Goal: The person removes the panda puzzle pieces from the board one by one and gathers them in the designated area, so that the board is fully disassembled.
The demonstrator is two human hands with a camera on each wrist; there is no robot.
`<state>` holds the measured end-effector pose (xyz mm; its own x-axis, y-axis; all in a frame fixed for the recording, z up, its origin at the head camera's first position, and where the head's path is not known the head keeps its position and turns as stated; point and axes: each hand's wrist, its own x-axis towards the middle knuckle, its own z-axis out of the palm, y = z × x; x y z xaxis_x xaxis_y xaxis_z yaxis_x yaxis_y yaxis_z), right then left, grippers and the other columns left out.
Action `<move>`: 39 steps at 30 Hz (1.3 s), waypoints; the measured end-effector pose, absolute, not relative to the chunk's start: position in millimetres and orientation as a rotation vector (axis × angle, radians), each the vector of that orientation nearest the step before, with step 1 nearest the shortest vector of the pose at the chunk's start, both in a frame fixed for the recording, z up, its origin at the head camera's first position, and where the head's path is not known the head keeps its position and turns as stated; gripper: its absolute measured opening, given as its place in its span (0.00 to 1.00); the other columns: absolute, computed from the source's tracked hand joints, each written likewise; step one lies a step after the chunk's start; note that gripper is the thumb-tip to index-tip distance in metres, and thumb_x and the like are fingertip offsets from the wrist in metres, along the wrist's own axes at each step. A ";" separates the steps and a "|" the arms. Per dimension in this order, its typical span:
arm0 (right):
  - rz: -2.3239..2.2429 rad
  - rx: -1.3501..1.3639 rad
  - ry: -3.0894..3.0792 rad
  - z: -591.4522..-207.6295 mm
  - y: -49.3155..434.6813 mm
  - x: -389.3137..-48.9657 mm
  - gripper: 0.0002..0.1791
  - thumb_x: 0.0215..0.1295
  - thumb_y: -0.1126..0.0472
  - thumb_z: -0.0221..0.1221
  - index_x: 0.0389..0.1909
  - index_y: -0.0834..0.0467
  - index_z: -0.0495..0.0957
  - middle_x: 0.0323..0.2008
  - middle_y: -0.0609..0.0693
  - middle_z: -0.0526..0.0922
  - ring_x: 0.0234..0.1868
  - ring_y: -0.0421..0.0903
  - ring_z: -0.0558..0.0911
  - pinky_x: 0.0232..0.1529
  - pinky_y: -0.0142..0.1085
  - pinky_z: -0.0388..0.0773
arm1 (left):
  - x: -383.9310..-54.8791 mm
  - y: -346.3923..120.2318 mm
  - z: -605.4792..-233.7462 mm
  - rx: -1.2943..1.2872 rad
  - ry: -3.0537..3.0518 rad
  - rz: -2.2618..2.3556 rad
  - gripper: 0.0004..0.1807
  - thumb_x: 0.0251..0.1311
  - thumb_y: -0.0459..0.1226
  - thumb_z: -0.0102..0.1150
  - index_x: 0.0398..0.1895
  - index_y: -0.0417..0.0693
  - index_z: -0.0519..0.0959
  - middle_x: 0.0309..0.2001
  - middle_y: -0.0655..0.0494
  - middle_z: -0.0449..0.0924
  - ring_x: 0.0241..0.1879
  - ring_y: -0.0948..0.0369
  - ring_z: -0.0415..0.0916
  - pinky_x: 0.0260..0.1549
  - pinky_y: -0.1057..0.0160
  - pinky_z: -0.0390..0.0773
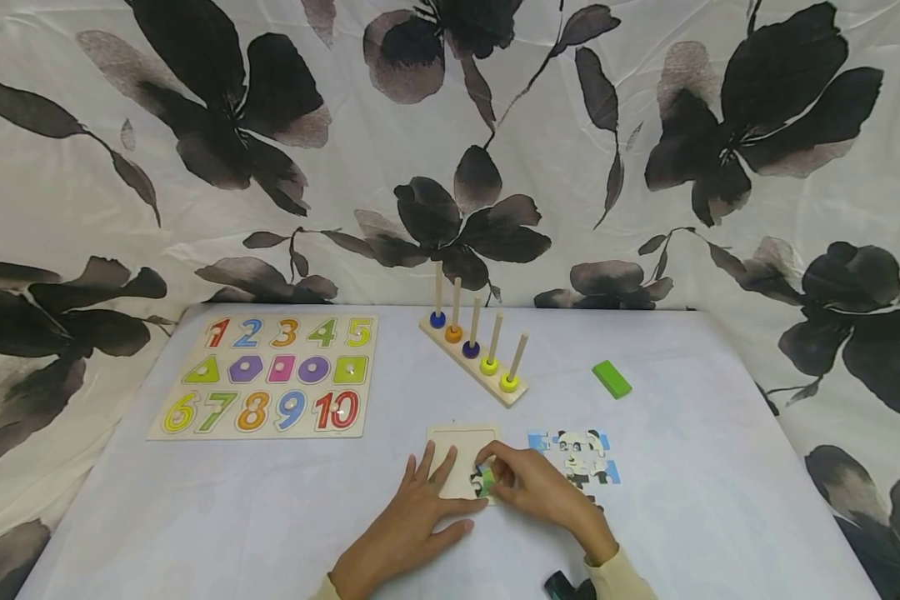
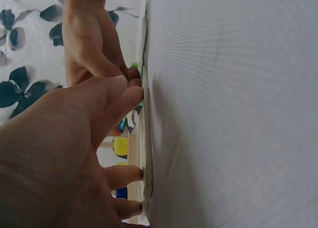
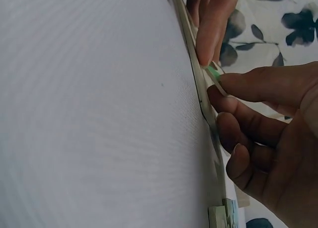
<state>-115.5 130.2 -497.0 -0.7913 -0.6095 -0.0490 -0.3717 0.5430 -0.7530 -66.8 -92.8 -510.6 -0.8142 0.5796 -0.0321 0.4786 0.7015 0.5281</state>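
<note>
A small pale puzzle board (image 1: 450, 442) lies near the front middle of the table. My left hand (image 1: 412, 512) rests on it with fingers spread; in the left wrist view several fingertips touch the board's edge (image 2: 147, 153). At the board's lower right corner my right hand (image 1: 536, 483) pinches a green puzzle piece (image 3: 214, 74) between thumb and fingers, tilted over the board in the right wrist view. Black, white and green puzzle art (image 1: 480, 481) shows beside those fingertips, partly hidden by them. Loose panda puzzle pieces (image 1: 573, 454) lie just right of the board, some behind the right wrist.
A number and shape board (image 1: 262, 379) lies at the back left. Behind the puzzle stands a peg stacker (image 1: 472, 358) with coloured rings on its upright pegs. A green block (image 1: 612, 379) is at the right, and a black object (image 1: 562, 586) lies by the right sleeve.
</note>
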 end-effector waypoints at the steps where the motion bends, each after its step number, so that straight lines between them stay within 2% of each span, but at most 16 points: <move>1: -1.103 -0.807 2.481 -496.9 130.2 -115.6 0.17 0.58 0.70 0.61 0.48 0.54 0.75 0.29 0.41 0.78 0.29 0.32 0.74 0.32 0.29 0.75 | -66.9 -92.7 -510.3 0.854 2.715 0.759 0.17 0.67 0.54 0.49 0.56 0.73 0.78 0.73 0.39 0.50 0.72 0.35 0.34 0.64 0.30 0.43; 21: -1.112 -0.722 2.616 -487.9 151.3 -117.6 0.13 0.62 0.68 0.60 0.47 0.53 0.77 0.26 0.39 0.76 0.25 0.33 0.72 0.29 0.30 0.73 | -67.0 -92.4 -507.6 0.865 2.743 0.744 0.17 0.67 0.52 0.49 0.57 0.73 0.78 0.73 0.38 0.50 0.72 0.35 0.35 0.64 0.31 0.43; 27: -1.150 -0.644 2.609 -486.2 167.2 -117.9 0.12 0.63 0.66 0.60 0.47 0.53 0.77 0.26 0.40 0.77 0.22 0.33 0.72 0.24 0.30 0.73 | -67.2 -92.2 -508.4 0.859 2.744 0.740 0.17 0.67 0.52 0.50 0.57 0.74 0.78 0.73 0.38 0.50 0.72 0.35 0.35 0.64 0.31 0.43; 39: -1.205 -0.541 2.585 -484.0 190.8 -113.0 0.12 0.64 0.65 0.60 0.48 0.55 0.76 0.27 0.44 0.78 0.24 0.35 0.74 0.27 0.31 0.74 | -66.7 -91.4 -510.8 0.834 2.724 0.744 0.17 0.67 0.52 0.50 0.57 0.75 0.77 0.73 0.39 0.50 0.72 0.35 0.34 0.65 0.31 0.43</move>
